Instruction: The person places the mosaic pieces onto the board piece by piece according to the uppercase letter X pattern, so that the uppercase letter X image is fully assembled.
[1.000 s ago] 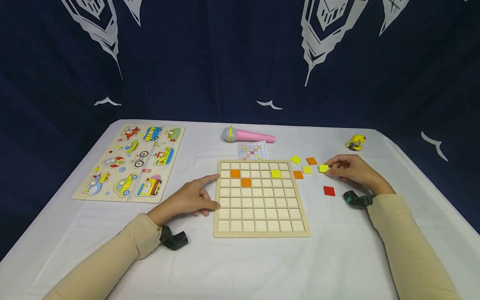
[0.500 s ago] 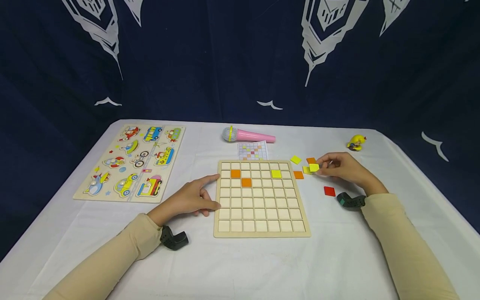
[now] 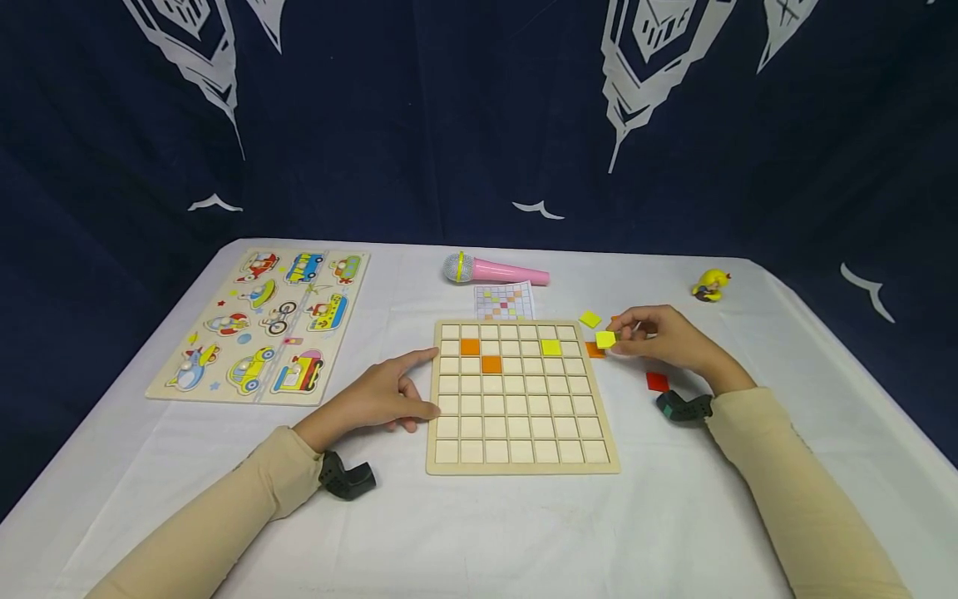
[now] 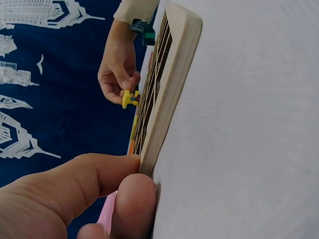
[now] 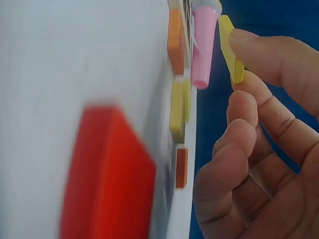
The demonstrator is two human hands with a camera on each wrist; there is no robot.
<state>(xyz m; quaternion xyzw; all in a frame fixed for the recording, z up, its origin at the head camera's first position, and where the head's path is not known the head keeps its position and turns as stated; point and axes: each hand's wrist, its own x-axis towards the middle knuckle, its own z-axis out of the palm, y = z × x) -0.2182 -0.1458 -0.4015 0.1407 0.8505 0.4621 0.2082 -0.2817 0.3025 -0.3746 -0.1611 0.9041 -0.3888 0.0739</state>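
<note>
Right hand (image 3: 662, 339) pinches yellow tile (image 3: 605, 339)
I see the left hand (image 3: 377, 395) touching the board (image 3: 524, 468), thumb and forefinger wide.

In the head view, the counter (image 3: 524, 532) was lit brightly and evenly, with soft shadows cast; in the left wrist view it was rendered duller and greyer. In the right wrist view, the red tile (image 5: 109, 184) at seven o'clock was thrown out of focus, whereas the yellow tile (image 5: 230, 52) between one and two was captured more sharply.

The right hand (image 3: 669, 339) partly hides its yellow tile (image 3: 604, 339).
</note>
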